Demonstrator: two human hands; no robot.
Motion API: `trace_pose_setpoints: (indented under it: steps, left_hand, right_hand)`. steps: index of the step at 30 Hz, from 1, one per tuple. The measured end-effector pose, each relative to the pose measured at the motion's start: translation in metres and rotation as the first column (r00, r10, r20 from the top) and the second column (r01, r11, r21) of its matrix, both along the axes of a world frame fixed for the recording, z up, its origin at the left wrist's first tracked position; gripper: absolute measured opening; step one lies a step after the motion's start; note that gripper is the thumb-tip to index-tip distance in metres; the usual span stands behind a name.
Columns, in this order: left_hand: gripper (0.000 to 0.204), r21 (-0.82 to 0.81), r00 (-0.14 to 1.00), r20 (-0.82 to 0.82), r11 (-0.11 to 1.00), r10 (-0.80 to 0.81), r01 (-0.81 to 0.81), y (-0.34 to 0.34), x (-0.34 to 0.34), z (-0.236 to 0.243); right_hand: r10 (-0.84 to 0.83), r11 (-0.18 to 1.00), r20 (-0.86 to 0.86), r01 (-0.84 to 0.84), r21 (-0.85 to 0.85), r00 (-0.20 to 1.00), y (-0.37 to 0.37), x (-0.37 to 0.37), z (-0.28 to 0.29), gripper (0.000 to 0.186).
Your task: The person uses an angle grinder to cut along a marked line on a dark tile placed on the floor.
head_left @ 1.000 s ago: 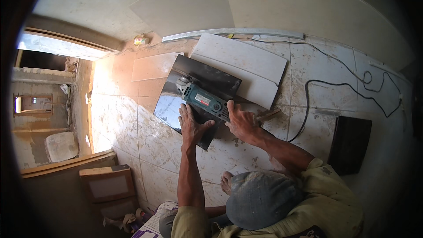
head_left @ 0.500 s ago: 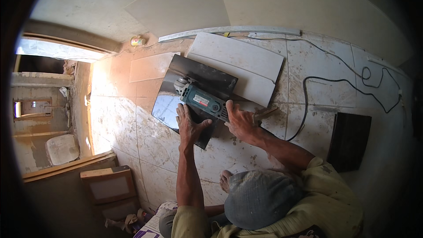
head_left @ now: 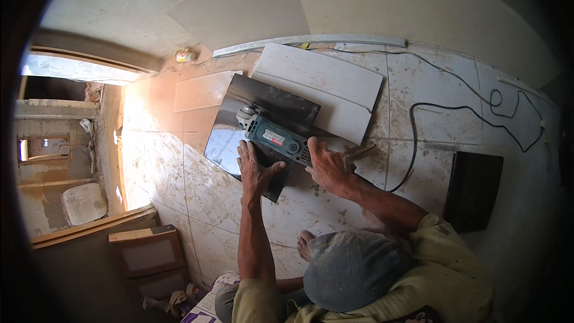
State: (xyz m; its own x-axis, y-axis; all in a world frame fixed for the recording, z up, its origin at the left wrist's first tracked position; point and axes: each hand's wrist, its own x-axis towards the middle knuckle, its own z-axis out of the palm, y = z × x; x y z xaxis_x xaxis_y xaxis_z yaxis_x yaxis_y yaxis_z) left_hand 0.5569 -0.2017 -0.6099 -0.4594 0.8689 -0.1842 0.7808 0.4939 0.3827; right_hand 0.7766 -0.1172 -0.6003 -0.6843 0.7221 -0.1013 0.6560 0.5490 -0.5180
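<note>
A teal angle grinder [head_left: 272, 134] lies slantwise over a glossy black tile [head_left: 275, 97], its metal head toward the left. My right hand [head_left: 329, 169] is closed round the grinder's rear end. My left hand [head_left: 253, 173] rests flat on the tile's near part, thumb spread out toward the right and fingertips close beside the grinder's body. Whether the fingertips touch the tool I cannot tell. The disc is hidden under the grinder's head. Light reflects off the tile's left part.
White slabs [head_left: 323, 78] lie beyond the black tile. A black cord [head_left: 414, 137] curves over the dusty tiled floor to the right. Another black tile piece [head_left: 473, 191] lies at the right. A metal bar [head_left: 311, 40] runs along the wall; a small can [head_left: 184, 56] stands near the doorway.
The whole view has shifted very slightly. Both hands, the grinder and the tile keep their places relative to each other.
</note>
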Motion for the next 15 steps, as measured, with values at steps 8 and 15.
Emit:
trace_pose_setpoints:
  steps: [8,15]
  left_hand:
    - [0.134,0.003,1.000,0.009,1.000,0.006,-0.006,0.0006,0.0003,0.0019]
    - [0.135,0.008,1.000,0.002,1.000,-0.003,0.003,0.0004,-0.0009,0.0015]
  right_hand:
    - [0.013,0.999,-0.004,-0.013,-0.031,1.000,-0.0002,0.0052,0.0054,0.064]
    - [0.007,0.998,0.005,-0.007,-0.055,1.000,-0.0001,0.0087,0.0039,0.062]
